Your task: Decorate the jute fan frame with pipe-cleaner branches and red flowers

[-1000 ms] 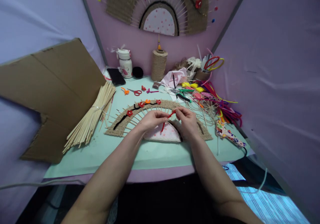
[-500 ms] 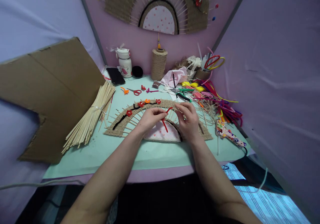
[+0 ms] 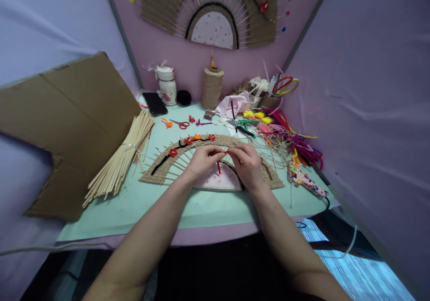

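Note:
Above the middle of a woven fan [image 3: 157,171], my left hand [image 3: 204,161] pinches a short red fuzzy stem [image 3: 219,168], one end of which hangs below the fingers. My right hand [image 3: 247,162] has its thumb and fingertips closed on the same stem, and the fingertips of both hands nearly meet. The fan lies flat on the table, with red flowers [image 3: 173,152], an orange flower [image 3: 197,136] and black stems along its upper left band. Part of its dotted centre [image 3: 215,180] shows between my forearms.
Sticks [image 3: 122,155] and cardboard [image 3: 77,135] lie left. Behind the fan are red scissors [image 3: 181,124], green-handled pliers [image 3: 244,130], a twine spool [image 3: 212,88] and a bottle [image 3: 167,86]. Colourful stems [image 3: 307,151] and a patterned glue gun [image 3: 307,181] lie right.
My right hand has moved left and its fingers have closed on the red stem beside my left fingertips. The stem's upper end is now hidden. The view has shifted slightly.

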